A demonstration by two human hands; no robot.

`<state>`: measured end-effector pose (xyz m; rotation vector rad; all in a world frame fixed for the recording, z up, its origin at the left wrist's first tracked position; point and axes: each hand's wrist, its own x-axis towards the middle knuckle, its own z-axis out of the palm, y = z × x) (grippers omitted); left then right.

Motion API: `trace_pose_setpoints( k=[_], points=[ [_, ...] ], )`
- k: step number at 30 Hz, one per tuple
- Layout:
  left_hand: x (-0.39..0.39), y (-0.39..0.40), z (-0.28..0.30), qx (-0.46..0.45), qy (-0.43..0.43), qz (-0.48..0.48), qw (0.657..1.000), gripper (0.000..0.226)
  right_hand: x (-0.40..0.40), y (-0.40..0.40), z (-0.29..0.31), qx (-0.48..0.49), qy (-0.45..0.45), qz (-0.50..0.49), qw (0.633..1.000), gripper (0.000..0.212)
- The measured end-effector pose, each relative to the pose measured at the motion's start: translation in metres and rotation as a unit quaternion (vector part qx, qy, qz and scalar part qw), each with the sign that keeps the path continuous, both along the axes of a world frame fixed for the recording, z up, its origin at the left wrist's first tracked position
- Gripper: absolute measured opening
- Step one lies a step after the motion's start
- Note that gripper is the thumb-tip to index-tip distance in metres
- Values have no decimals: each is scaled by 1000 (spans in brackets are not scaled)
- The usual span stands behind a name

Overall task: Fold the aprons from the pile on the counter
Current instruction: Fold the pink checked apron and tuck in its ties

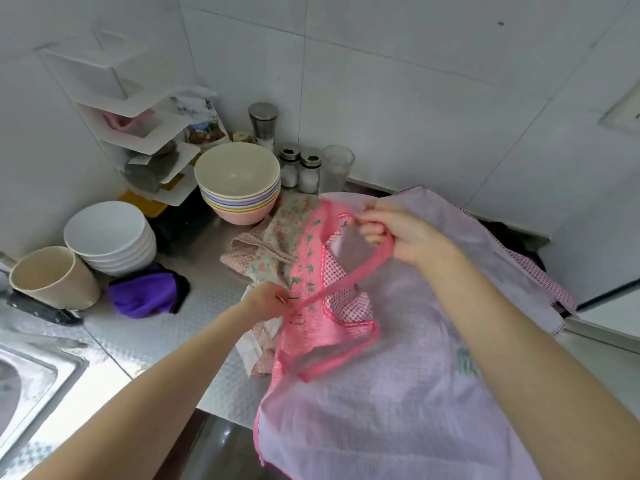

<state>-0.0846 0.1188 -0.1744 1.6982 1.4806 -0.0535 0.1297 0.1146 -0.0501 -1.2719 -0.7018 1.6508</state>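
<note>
A pink checked apron point(381, 393) lies spread over the counter's right half and hangs off the front edge. Its bib, with green print and a checked pocket, is folded back at the left. My right hand point(391, 233) grips the pink neck strap point(349, 282) near the apron's top. Lower left, my left hand point(268, 301) pinches the same strap's other end at the bib's edge. Under and beside the bib, a crumpled floral apron point(266, 251) lies on the counter.
The metal counter point(194, 327) holds stacked pastel bowls point(239, 192), stacked white bowls point(110, 237), a beige cup point(52, 278), a purple cloth point(145, 296), shakers point(299, 168) and a glass point(337, 164) by the tiled wall. A sink point(27, 386) is at left, a white rack point(135, 133) behind.
</note>
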Motion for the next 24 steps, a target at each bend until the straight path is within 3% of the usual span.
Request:
trace_pose_setpoints(
  k=[2, 6, 7, 8, 10, 14, 16, 18, 20, 22, 24],
  points=[
    [-8, 2, 0, 10, 42, -23, 999, 24, 32, 3, 9, 21, 7, -73, 997, 28],
    [-24, -2, 2, -23, 74, -22, 997, 14, 100, -9, -25, -32, -161, -271, 949, 31],
    [-25, -2, -1, -33, 57, -17, 998, 16, 106, -15, -34, -45, -206, -303, 930, 23],
    [-24, -2, -1, -48, 45, -13, 998, 11, 108, -19, -41, -57, -259, -310, 913, 31],
    [-20, -2, -2, -87, 23, -3, 996, 21, 104, -25, -55, -77, -393, -228, 887, 52],
    [-4, 0, 5, -131, -49, 76, 987, 35, 63, -47, -64, -99, -646, -58, 754, 60],
    [3, -2, 7, -132, -57, 100, 985, 30, 36, -72, -75, -94, -685, 9, 722, 66],
    [8, -6, 6, -128, -44, 92, 986, 34, 15, -102, -94, -100, -668, 101, 731, 75],
    [10, -9, 4, -129, -32, 86, 987, 38, 7, -123, -120, -115, -673, 220, 696, 75],
    [7, -8, 1, -137, -23, 71, 988, 35, 10, -126, -132, -91, -698, 280, 652, 53],
    [3, -5, -1, -134, -1, 37, 990, 36, 18, -122, -128, -28, -738, 280, 613, 31]
  ],
)
